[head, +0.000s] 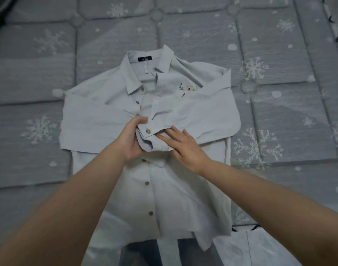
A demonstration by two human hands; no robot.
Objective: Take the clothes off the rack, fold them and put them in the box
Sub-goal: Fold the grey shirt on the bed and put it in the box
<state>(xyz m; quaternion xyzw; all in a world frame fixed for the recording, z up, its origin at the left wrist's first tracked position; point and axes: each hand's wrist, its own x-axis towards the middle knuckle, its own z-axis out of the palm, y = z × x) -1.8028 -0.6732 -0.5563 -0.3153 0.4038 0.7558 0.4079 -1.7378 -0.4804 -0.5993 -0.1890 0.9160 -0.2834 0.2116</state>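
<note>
Quilt [39, 89], grey with white snowflakes, fills the view; its top left corner is cut by something dark that cannot be made out.

Shirt [183, 192], pale grey, lies face up on the quilt at centre, collar away from the person, buttoned front toward the camera. Black label [145, 58] inside the collar; its lettering is too small to read. Both sleeves are folded across the chest and meet at the middle.

Left hand [132, 139] grips the bunched cuff [149, 137] from the left, fingers curled round the cloth; its fingertips are hidden in the folds. A button shows on the cuff.

Right hand [183, 148] lies on the cuff's right side, fingers straight and spread, pressing the cloth flat.

Small embroidery [187, 88] on the chest, partly covered by the right sleeve.

Shirt hem hangs off the quilt's near edge; what lies beneath, at bottom, is blurred. Dark stitching runs along the right edge, cut off by the frame.
</note>
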